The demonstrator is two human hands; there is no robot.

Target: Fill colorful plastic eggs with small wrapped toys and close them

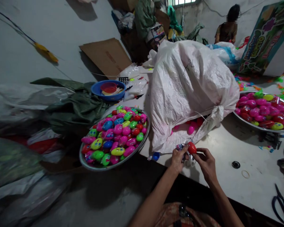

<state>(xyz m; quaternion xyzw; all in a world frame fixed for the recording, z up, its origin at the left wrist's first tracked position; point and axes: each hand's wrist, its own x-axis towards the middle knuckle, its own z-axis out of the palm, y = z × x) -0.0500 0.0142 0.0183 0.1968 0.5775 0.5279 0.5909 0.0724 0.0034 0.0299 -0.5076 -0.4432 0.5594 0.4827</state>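
Note:
A red plastic egg (192,147) is between the fingertips of my right hand (206,161), just over the table's front edge. Beside it, my left hand (178,158) is closed on some shiny printed film sleeves (180,147), partly hidden by the fingers. Whether the left fingertips also touch the egg I cannot tell. Right behind my hands lies a big white woven sack (191,82), its open mouth showing pink and red eggs (191,129). A blue piece (155,156) in clear film lies left of my hands.
A metal basin (145,138) of wrapped colourful eggs stands on the left, another basin (241,121) on the right. Scissors (282,205), a black disc (236,164) and a rubber band (245,174) lie on the table (221,146). A person (227,30) sits at the back.

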